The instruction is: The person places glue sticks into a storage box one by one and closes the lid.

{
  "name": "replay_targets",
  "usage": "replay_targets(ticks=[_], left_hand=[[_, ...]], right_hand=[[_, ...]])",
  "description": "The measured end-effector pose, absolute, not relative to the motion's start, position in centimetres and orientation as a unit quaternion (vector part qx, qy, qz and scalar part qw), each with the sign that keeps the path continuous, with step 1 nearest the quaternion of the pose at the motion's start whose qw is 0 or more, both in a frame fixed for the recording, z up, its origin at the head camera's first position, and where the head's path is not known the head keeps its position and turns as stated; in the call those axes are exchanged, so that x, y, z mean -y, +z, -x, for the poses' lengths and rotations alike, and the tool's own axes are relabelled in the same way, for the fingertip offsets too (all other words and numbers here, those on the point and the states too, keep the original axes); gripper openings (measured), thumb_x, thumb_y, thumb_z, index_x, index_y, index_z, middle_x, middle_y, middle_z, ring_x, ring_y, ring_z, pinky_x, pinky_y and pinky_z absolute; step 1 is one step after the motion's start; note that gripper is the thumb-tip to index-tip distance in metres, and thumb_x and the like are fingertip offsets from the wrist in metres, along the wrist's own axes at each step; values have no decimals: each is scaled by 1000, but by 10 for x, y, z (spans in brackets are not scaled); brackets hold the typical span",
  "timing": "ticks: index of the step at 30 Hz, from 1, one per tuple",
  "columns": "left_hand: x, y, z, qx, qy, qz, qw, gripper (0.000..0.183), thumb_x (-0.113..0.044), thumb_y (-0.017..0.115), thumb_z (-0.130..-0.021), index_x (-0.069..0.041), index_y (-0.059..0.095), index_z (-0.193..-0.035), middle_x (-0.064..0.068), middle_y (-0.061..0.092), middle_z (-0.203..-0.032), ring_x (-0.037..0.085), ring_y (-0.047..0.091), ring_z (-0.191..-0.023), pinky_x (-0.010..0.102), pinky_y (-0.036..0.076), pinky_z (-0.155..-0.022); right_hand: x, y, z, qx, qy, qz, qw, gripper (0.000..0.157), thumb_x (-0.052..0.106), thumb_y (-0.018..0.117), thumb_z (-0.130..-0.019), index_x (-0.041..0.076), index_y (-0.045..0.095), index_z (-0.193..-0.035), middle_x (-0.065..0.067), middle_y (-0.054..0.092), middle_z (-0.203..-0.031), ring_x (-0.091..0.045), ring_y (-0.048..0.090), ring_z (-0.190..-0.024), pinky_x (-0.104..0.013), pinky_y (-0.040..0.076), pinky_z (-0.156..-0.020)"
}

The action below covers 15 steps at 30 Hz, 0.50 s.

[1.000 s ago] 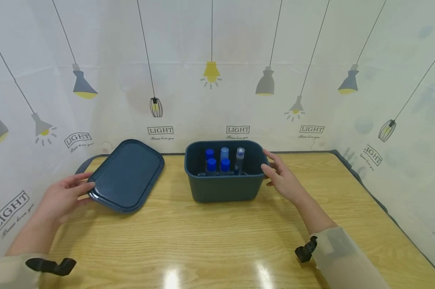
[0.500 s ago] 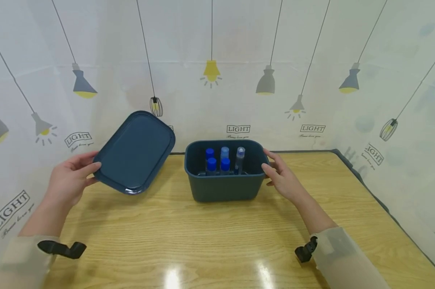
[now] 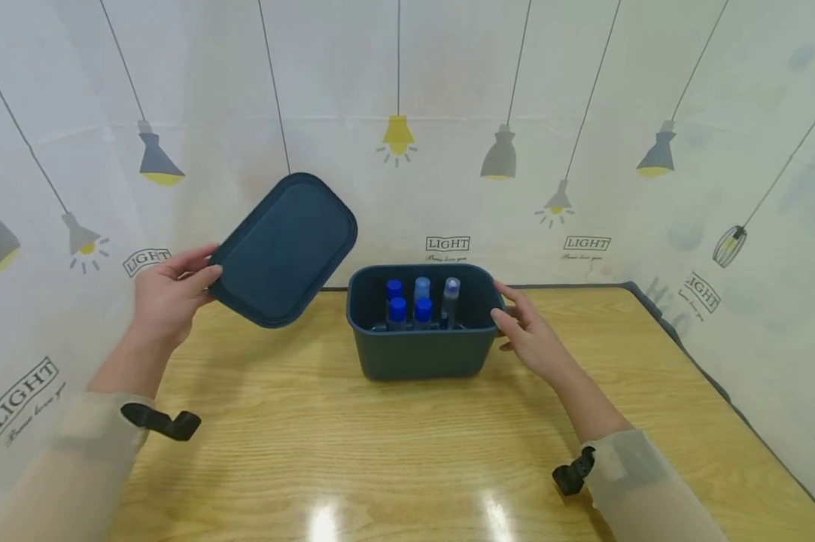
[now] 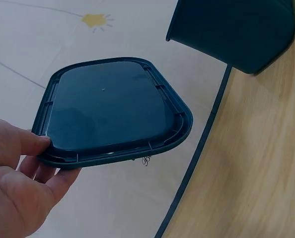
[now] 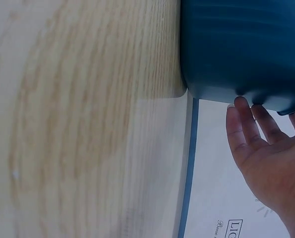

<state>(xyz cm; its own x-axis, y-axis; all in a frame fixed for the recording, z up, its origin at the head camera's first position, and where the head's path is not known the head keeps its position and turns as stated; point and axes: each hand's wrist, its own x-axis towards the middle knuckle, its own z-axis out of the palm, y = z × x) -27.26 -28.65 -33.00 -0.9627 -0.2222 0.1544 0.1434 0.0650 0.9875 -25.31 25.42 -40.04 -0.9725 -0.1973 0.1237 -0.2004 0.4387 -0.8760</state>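
Observation:
My left hand [image 3: 170, 297] holds a dark blue plastic lid [image 3: 285, 252] by its near left corner, thumb on one face and fingers behind. The lid is tilted in the air, left of a matching open storage box [image 3: 421, 355]. In the left wrist view, the lid's ribbed inner rim shows. My right hand [image 3: 532, 331] grips the box's right end, thumb at the rim; in the right wrist view its fingertips [image 5: 241, 101] touch the outer wall. Inside the box stand several small clear bottles, including one with a dark blue cap [image 3: 396, 309] and another with a lighter cap [image 3: 422, 287].
The box stands at the back of a wooden table [image 3: 380, 452], near a pale curtain [image 3: 583, 90] printed with hanging lamps. A dark edge strip [image 3: 691, 361] runs along the table's border. Black wrist mounts [image 3: 159, 421] sit on both sleeves.
My left hand has lifted the lid from near the table at the left, moving it up and rightward toward the box. My right hand and the box stay in place.

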Motion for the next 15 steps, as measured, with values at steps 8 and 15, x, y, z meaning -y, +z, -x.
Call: replay_targets(ticks=[8, 15], left_hand=[[259, -320, 290, 758, -635, -1, 149, 44, -11, 70, -108, -9, 68, -151, -8, 66, -113, 1, 72, -93, 15, 61, -77], [231, -313, 297, 802, -569, 36, 175, 37, -16, 69, -109, -12, 73, -146, -14, 72, -112, -2, 70, -100, 12, 58, -86]], right_hand=[[-254, -400, 252, 849, 516, -115, -2, 67, 42, 50, -118, 27, 22, -177, -29, 53, -160, -40, 67, -121, -44, 60, -92], [-254, -403, 253, 847, 518, -115, -1, 66, 43, 50, -118, 28, 24, -177, -28, 54, -160, -37, 67, -119, -41, 59, -91]])
